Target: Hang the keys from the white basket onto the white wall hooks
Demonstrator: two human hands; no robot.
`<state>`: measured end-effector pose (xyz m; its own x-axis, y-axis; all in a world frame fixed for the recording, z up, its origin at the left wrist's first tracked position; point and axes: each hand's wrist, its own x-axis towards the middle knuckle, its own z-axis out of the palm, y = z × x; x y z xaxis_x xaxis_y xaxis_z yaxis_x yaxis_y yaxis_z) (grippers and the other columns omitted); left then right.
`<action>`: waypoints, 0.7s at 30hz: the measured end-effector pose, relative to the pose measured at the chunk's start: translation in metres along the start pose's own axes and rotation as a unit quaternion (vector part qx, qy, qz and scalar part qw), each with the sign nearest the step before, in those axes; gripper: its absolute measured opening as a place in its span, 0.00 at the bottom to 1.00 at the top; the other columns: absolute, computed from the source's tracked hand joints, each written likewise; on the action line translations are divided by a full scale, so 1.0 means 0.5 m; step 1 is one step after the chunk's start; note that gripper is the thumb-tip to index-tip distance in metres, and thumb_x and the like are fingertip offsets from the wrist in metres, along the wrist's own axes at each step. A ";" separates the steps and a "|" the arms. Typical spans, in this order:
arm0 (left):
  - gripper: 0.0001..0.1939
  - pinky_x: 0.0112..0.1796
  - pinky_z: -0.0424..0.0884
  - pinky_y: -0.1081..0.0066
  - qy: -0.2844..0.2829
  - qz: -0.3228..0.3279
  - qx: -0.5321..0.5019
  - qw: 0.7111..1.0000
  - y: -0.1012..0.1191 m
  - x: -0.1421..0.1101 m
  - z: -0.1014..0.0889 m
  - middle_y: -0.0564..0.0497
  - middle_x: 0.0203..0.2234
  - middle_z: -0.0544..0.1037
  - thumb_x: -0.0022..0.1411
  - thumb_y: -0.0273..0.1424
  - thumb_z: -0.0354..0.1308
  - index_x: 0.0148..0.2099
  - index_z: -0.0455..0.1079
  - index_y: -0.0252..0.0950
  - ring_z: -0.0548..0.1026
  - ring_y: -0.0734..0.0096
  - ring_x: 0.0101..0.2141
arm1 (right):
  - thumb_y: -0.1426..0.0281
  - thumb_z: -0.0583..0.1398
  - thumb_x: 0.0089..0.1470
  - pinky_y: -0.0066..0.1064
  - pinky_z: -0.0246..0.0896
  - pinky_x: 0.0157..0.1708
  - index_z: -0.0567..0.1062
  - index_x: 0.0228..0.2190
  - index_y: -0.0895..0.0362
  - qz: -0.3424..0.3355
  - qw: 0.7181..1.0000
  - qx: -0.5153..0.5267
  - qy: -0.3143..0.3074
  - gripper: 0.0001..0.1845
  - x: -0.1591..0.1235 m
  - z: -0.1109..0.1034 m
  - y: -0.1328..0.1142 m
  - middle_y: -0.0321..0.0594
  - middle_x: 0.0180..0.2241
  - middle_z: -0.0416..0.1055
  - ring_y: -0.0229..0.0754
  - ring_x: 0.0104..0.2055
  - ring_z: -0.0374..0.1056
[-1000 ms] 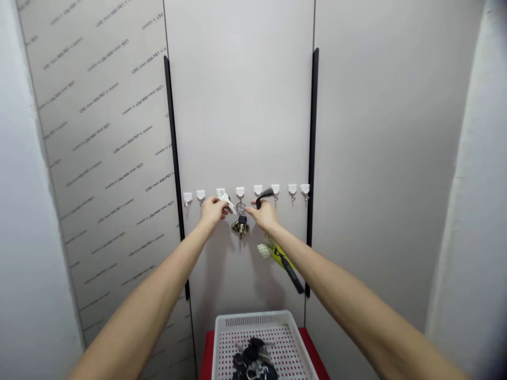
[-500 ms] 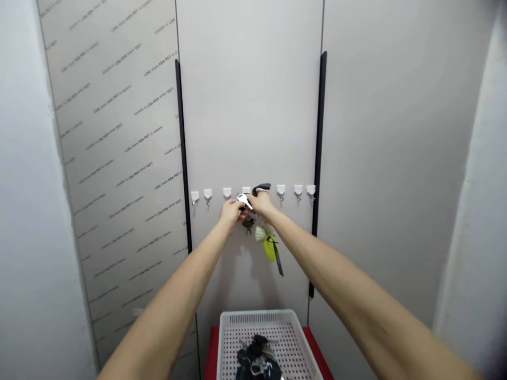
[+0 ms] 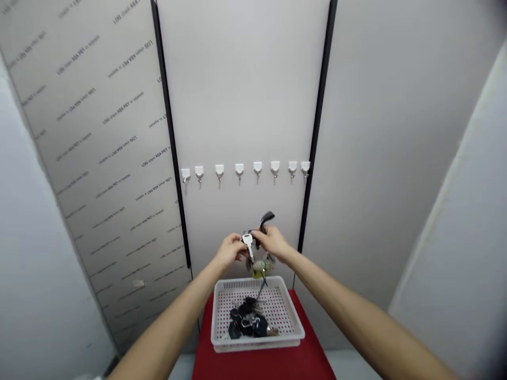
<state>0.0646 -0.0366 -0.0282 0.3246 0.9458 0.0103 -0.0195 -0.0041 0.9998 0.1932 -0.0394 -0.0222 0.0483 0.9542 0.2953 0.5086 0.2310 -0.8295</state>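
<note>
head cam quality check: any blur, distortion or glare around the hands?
Head view: even, soft light with no glare; wide-angle bend bows the black door strips outward. Left hand and right hand are small but fairly sharp on the key bunch; keys in the white basket blur into a dark clump; right corners vignette.

Hands: left hand (image 3: 228,252) and right hand (image 3: 273,241), earlier raised at the row of wall hooks (image 3: 239,169), now lowered, close together just above the white basket (image 3: 296,322). 
Key bunches (image 3: 255,252): earlier hanging on or held at the hooks, now off them, gathered between both hands, a silver key (image 3: 248,243) and yellow tag (image 3: 259,272) dangling. 
Hooks: all now bare.
</note>
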 end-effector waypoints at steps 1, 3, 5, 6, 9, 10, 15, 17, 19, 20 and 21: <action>0.08 0.15 0.55 0.83 -0.002 -0.013 0.007 1.000 -0.028 -0.007 0.005 0.57 0.14 0.66 0.37 0.21 0.47 0.26 0.57 0.33 0.65 0.82 0.15 | 0.65 0.50 0.40 0.21 0.46 0.15 0.66 0.22 0.62 0.010 1.000 -0.005 -0.003 0.12 -0.017 0.010 0.023 0.31 0.12 0.56 0.29 0.15 0.51; 0.07 0.14 0.55 0.83 -0.010 -0.036 0.021 0.999 -0.080 -0.018 0.013 0.58 0.14 0.65 0.37 0.21 0.46 0.25 0.56 0.33 0.64 0.83 0.15 | 0.66 0.50 0.40 0.22 0.49 0.18 0.66 0.23 0.62 0.024 0.999 -0.019 -0.014 0.12 -0.049 0.027 0.065 0.33 0.15 0.60 0.30 0.17 0.54; 0.07 0.14 0.54 0.82 -0.021 -0.050 0.039 0.998 -0.124 -0.026 0.019 0.59 0.14 0.63 0.37 0.21 0.45 0.24 0.55 0.34 0.63 0.83 0.14 | 0.67 0.49 0.40 0.23 0.51 0.22 0.67 0.22 0.62 0.026 0.999 -0.030 -0.027 0.12 -0.075 0.037 0.098 0.36 0.18 0.64 0.32 0.21 0.58; 0.07 0.14 0.53 0.82 -0.025 -0.053 0.054 0.997 -0.143 -0.028 0.020 0.59 0.14 0.63 0.38 0.21 0.45 0.24 0.55 0.34 0.62 0.83 0.14 | 0.67 0.49 0.40 0.23 0.52 0.24 0.67 0.23 0.62 0.023 0.999 -0.036 -0.034 0.12 -0.087 0.040 0.112 0.38 0.20 0.65 0.33 0.22 0.59; 0.06 0.17 0.55 0.81 -0.016 -0.028 0.135 0.990 -0.192 -0.030 0.014 0.58 0.15 0.62 0.38 0.21 0.44 0.24 0.55 0.34 0.61 0.82 0.16 | 0.67 0.49 0.42 0.24 0.52 0.26 0.68 0.25 0.62 0.008 0.995 -0.076 -0.059 0.13 -0.114 0.045 0.142 0.40 0.24 0.67 0.35 0.26 0.62; 0.06 0.18 0.55 0.80 -0.007 -0.010 0.173 0.985 -0.205 -0.031 0.009 0.58 0.15 0.62 0.38 0.21 0.44 0.24 0.56 0.34 0.61 0.82 0.17 | 0.66 0.48 0.42 0.24 0.52 0.26 0.68 0.25 0.61 0.006 0.992 -0.106 -0.067 0.13 -0.120 0.047 0.149 0.41 0.24 0.68 0.36 0.26 0.62; 0.09 0.26 0.57 0.78 0.008 0.025 0.340 0.940 -0.252 -0.044 -0.014 0.54 0.23 0.67 0.38 0.20 0.46 0.27 0.60 0.33 0.64 0.77 0.26 | 0.66 0.49 0.42 0.25 0.49 0.27 0.68 0.24 0.57 -0.038 0.949 -0.296 -0.104 0.11 -0.139 0.055 0.168 0.40 0.26 0.68 0.38 0.30 0.61; 0.10 0.27 0.56 0.78 -0.002 0.013 0.386 0.922 -0.260 -0.052 -0.021 0.53 0.25 0.68 0.38 0.20 0.45 0.27 0.61 0.34 0.64 0.76 0.28 | 0.69 0.50 0.40 0.25 0.48 0.29 0.68 0.25 0.56 -0.057 0.930 -0.340 -0.127 0.09 -0.141 0.059 0.168 0.39 0.28 0.67 0.37 0.31 0.61; 0.10 0.28 0.56 0.78 -0.010 -0.001 0.419 0.908 -0.266 -0.057 -0.026 0.53 0.24 0.69 0.39 0.20 0.45 0.27 0.61 0.34 0.64 0.76 0.28 | 0.71 0.51 0.38 0.26 0.48 0.30 0.68 0.25 0.56 -0.068 0.912 -0.376 -0.148 0.09 -0.141 0.064 0.167 0.39 0.29 0.67 0.38 0.33 0.60; 0.10 0.28 0.56 0.78 -0.013 -0.007 0.428 0.904 -0.269 -0.059 -0.029 0.53 0.24 0.69 0.39 0.20 0.44 0.27 0.61 0.34 0.65 0.76 0.28 | 0.72 0.51 0.37 0.26 0.48 0.31 0.68 0.26 0.57 -0.073 0.904 -0.390 -0.156 0.10 -0.141 0.067 0.168 0.40 0.30 0.66 0.39 0.33 0.59; 0.10 0.28 0.56 0.78 -0.014 -0.013 0.432 0.902 -0.273 -0.060 -0.032 0.53 0.24 0.69 0.39 0.20 0.44 0.27 0.61 0.34 0.65 0.76 0.28 | 0.72 0.50 0.37 0.28 0.47 0.32 0.68 0.26 0.57 -0.077 0.897 -0.404 -0.162 0.10 -0.143 0.070 0.169 0.40 0.30 0.66 0.40 0.34 0.59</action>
<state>0.0425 -0.0590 -0.1651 0.3380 0.9408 -0.0257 0.7287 -0.2443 0.6398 0.2026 -0.0814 -0.1299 -0.2625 0.9581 0.1143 0.9510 0.2770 -0.1377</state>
